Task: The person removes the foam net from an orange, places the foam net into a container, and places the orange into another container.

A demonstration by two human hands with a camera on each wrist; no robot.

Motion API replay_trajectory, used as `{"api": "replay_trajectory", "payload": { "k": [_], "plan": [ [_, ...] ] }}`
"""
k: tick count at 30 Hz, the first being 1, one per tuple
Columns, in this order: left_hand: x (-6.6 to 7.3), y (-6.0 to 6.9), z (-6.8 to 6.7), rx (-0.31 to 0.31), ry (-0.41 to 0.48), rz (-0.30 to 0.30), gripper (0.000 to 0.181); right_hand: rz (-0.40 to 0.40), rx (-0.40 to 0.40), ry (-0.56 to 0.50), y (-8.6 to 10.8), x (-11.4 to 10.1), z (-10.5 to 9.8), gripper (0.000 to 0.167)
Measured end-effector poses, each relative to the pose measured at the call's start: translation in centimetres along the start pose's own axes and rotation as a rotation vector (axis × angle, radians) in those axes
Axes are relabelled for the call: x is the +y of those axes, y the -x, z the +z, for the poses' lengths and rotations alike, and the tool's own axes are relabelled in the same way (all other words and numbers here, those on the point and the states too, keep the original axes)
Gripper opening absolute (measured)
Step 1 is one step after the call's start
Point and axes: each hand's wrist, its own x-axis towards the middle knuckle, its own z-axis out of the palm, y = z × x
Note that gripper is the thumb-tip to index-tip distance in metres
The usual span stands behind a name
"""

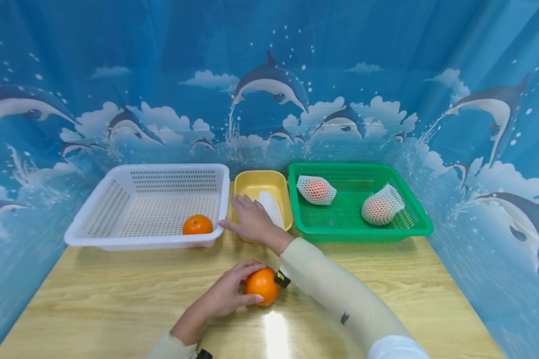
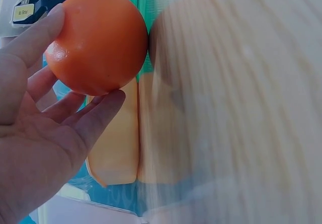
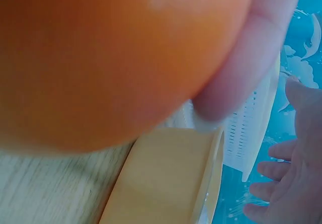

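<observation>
My left hand [image 1: 226,291] holds an orange [image 1: 262,285] at the table, thumb on the near side and fingers over the far side. In the left wrist view the thumb and fingertips touch the orange [image 2: 100,43]. My right hand [image 1: 253,219] is over the yellow tray [image 1: 247,177], its fingers stretched out and nothing held, as the right wrist view also shows. A white foam net [image 1: 271,208] lies in that tray, partly hidden by the right hand. The held orange [image 3: 110,58] fills much of the right wrist view.
A white basket [image 1: 90,209] with one orange [image 1: 197,225] stands at the left. At the right, a green basket [image 1: 341,232] has two fruits in foam nets, one at left [image 1: 316,190] and one at right [image 1: 382,205]. A dolphin-print curtain [image 1: 184,50] hangs behind.
</observation>
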Motion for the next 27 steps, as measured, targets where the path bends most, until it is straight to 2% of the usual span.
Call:
{"api": "replay_trajectory", "payload": {
  "k": [18,24,27],
  "plan": [
    [0.23,0.13,0.20,-0.001,-0.006,0.008,0.058,-0.127,-0.065,0.040,-0.26,-0.57,0.13,0.068],
    [0.37,0.24,0.28,0.003,-0.017,0.005,0.061,-0.124,-0.089,0.013,-0.41,-0.71,-0.01,0.067],
    [0.65,0.33,0.19,0.022,-0.058,0.008,0.060,-0.113,-0.102,-0.010,-0.46,-0.77,0.03,0.067]
  ]
}}
